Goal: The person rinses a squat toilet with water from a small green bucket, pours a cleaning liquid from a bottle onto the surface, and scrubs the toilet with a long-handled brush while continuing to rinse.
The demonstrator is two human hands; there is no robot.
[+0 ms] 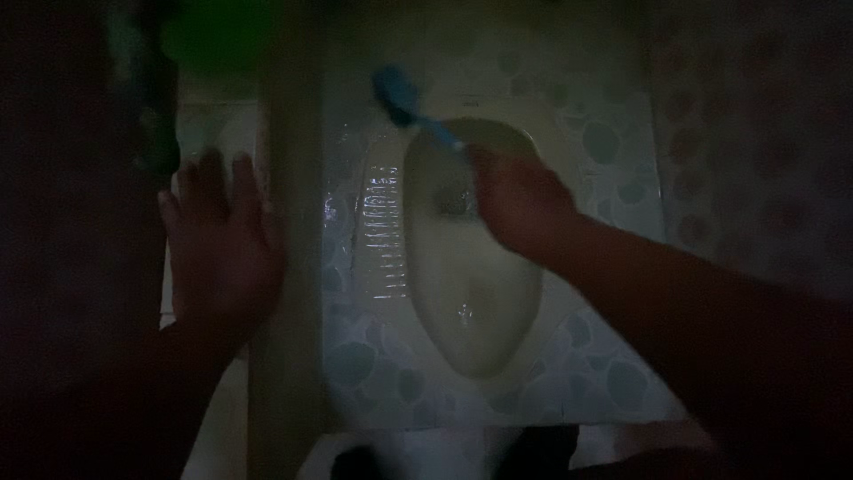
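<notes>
A white squat toilet pan (426, 267) is set in a tiled floor, seen from above in dim light. My right hand (520, 200) is closed around the handle of a blue toilet brush (404, 102), whose head rests on the ribbed footrest at the pan's upper left rim. My left hand (222, 236) lies flat with fingers spread against a vertical post or door edge (284, 267) to the left of the pan. It holds nothing.
The floor tiles (613, 160) around the pan carry a pale blue blotch pattern. A green container (218, 36) stands at the top left. The room's left and right sides are in deep shadow.
</notes>
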